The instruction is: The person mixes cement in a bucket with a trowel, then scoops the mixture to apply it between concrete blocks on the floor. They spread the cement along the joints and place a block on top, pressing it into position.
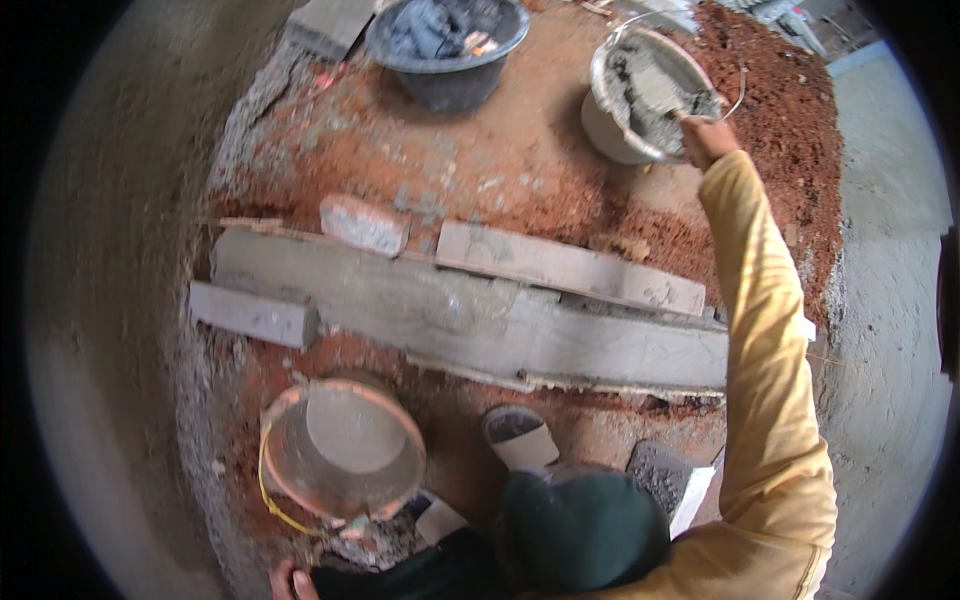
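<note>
My right arm, in a yellow sleeve, reaches far forward to a pale bucket [622, 138] of wet grey mortar [648, 132]. My right hand [708, 142] is closed around the handle of a trowel [657, 92], whose blade lies in the mortar. Only the fingers of my left hand [291, 580] show, at the lower edge beside my knee; they look loosely apart, with nothing visible in them. Across the middle runs a long, smooth strip of grey mortar [470, 315]. A long pale block [570, 265] lies along its far side.
An orange-rimmed bucket [415, 440] with greyish water stands near left. A short block [250, 312] and a broken chunk [363, 224] lie by the strip. A dark basin [440, 88] holding cloth stands far off. Reddish soil [775, 150] is heaped beyond the mortar bucket; a mortar-topped block [660, 475] sits near my feet.
</note>
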A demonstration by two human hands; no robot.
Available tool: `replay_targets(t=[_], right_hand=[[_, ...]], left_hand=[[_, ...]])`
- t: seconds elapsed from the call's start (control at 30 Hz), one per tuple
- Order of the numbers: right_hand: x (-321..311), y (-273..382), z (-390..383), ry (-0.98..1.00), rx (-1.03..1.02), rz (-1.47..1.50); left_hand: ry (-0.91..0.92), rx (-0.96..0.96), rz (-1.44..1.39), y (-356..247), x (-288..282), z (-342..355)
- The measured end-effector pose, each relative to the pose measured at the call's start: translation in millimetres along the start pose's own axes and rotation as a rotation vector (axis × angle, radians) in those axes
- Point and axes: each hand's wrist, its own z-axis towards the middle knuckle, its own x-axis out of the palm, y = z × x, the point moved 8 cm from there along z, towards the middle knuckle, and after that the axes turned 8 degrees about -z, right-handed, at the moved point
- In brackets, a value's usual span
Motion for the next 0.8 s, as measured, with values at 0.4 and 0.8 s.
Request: replay_targets(t=[0.4, 0.8], right_hand=[[-14, 83, -249, 0.079, 0.003, 0.998], [177, 221, -323, 0.293, -0.307, 0.260]], left_hand=[[-0.065, 0.356, -0.307, 0, 1, 10], [-0.067, 0.415, -0.281, 11, -11, -5]])
